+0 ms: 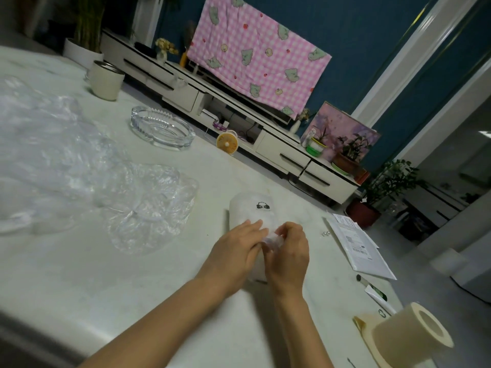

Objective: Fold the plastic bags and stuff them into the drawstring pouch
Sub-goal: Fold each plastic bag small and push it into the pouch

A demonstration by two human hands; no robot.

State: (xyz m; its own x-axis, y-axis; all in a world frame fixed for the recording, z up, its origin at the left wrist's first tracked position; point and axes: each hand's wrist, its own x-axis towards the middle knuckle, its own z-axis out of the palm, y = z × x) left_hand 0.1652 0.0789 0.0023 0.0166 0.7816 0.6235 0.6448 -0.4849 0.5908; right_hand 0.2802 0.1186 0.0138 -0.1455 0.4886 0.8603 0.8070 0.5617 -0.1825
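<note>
At the far left of the table (79,274), a heap of clear plastic bags (45,144) runs off the picture's edge, so its full extent is hidden. Just right of it another clear bag (151,205) lies flatter. A cup (106,81) and a glass ashtray (162,131) stand farther back. The white drawstring pouch (252,211) lies near the middle, its near end covered by both hands. The left hand (233,251) rests on the pouch, fingers together and almost straight, its thumb hidden. The right hand (287,251) curls its fingers and pinches a small folded bag (273,239), blurred and mostly covered. The pouch's opening cannot be seen. On the right lie a paper mailer (356,248) and a tape roll (409,338), which is cut off below.
</note>
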